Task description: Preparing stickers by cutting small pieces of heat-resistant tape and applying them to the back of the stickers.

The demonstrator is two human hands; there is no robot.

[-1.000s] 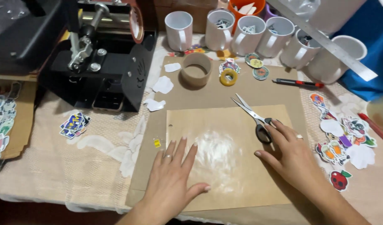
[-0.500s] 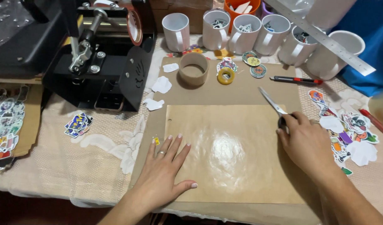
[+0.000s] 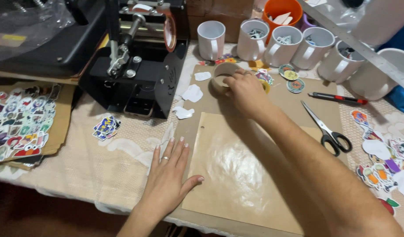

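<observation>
Right hand [image 3: 243, 90] now off scissors [image 3: 327, 129], fingers curled around tape roll [image 3: 220, 75]; left hand [image 3: 169, 177] spread flat

single head-worn view, looking steeply down and forward over a cluttered worktable [image 3: 123, 171], close range – forearms enter from the bottom edge, brown mat [image 3: 237, 175] fills centre, black press machine [image 3: 140, 66] upper left, white mugs [image 3: 250, 39] along the far edge

Glossy brown paper sheet [image 3: 241, 171] on matt cardboard [image 3: 307, 109]; cardboard-cored tape roll [image 3: 222, 75]; glazed white ceramic mugs [image 3: 210, 39]; metal-bladed, black plastic-handled scissors [image 3: 327, 128]; brushed metal ruler [image 3: 364, 48]; coarse woven beige cloth [image 3: 109, 162] over bench.
</observation>
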